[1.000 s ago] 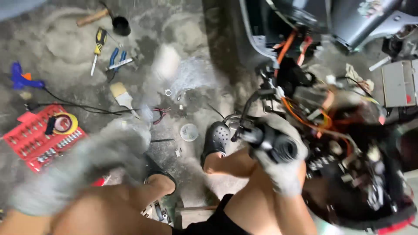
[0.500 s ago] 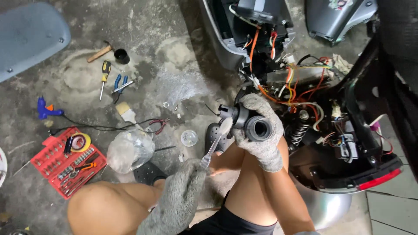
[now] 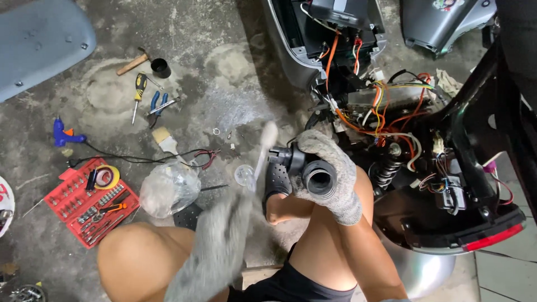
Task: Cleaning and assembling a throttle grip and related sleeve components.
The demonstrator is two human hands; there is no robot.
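1. Head view shows a black cylindrical part [image 3: 305, 170], with a round open end turned toward the camera. It is above the person's right knee, just beside the opened scooter body [image 3: 447, 184].
2. The right hand [image 3: 330, 168], in a grey knitted glove, is wrapped around this part and grips it firmly from the top and the side.
3. The left hand [image 3: 224, 235], also in a grey glove, is strongly blurred. It seems to hold a thin light tool [image 3: 263, 154] that points up toward the left end of the part, but I cannot tell how the fingers are closed.
4. Behind the part, a bundle of orange, yellow and white wires [image 3: 391, 112] hangs out of the scooter, and a coil spring [image 3: 386, 170] is just to the right of the gloved hand.
5. On the concrete floor, to the left, lie a crumpled clear plastic bag [image 3: 168, 187] and a red tray of sockets [image 3: 92, 201] with a yellow tape roll [image 3: 106, 177] on it.
6. Farther away are a paint brush [image 3: 165, 140], blue pliers [image 3: 156, 106], a yellow screwdriver [image 3: 138, 92], a hammer [image 3: 134, 63] and a blue glue gun [image 3: 64, 134].
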